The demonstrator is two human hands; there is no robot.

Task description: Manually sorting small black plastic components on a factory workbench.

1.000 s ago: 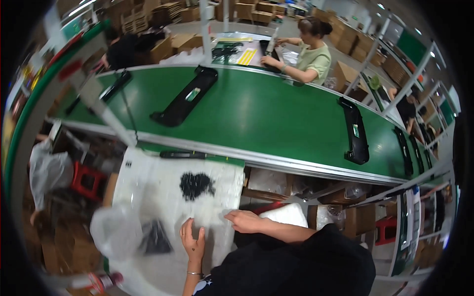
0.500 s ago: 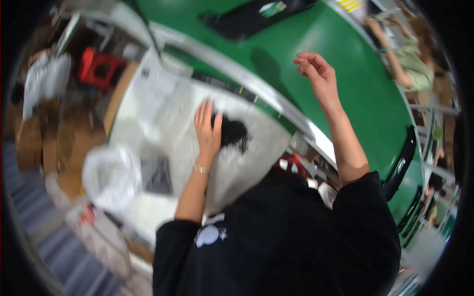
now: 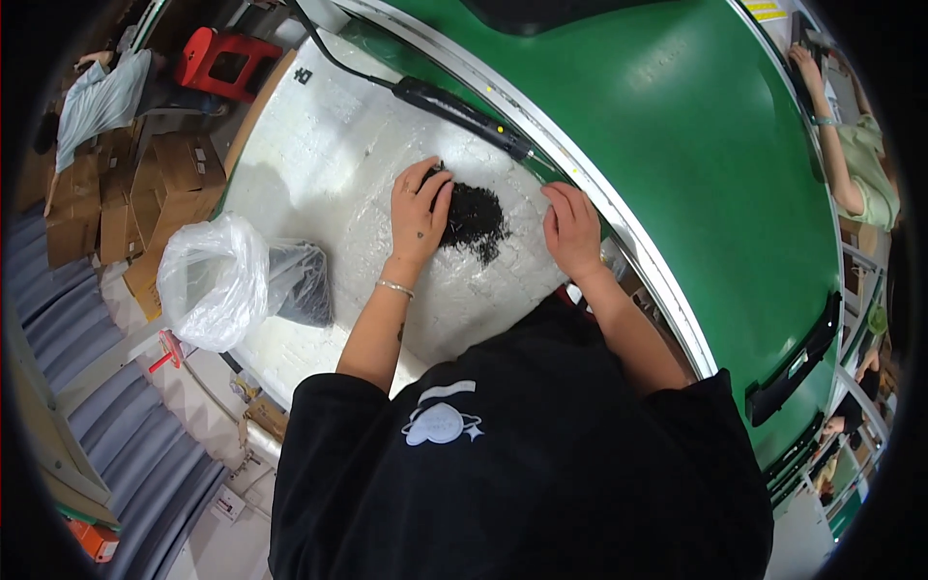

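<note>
A loose pile of tiny black pieces, possibly screws (image 3: 474,220), lies on a white, plastic-wrapped surface (image 3: 358,184). My left hand (image 3: 420,215) rests at the pile's left edge, fingers bent and apart, black bits showing between them; I see nothing firmly gripped. To the right of the pile, my right hand (image 3: 574,230) has its fingers curved and the thumb separate, with nothing visible in it. Just beyond it is the tip of a black corded electric screwdriver (image 3: 454,111), which lies along the table's far edge.
A green work surface (image 3: 667,145) with a metal rail (image 3: 638,237) runs along the right, bearing long black parts (image 3: 795,362). At left stands an open clear plastic bag (image 3: 217,290) beside a bag of dark pieces (image 3: 304,285). Co-workers (image 3: 855,164) are at the sides.
My right hand has come back from above the green surface to beside the pile and screwdriver tip. My left hand stays at the pile, its fingers more bent now. The view has shifted.
</note>
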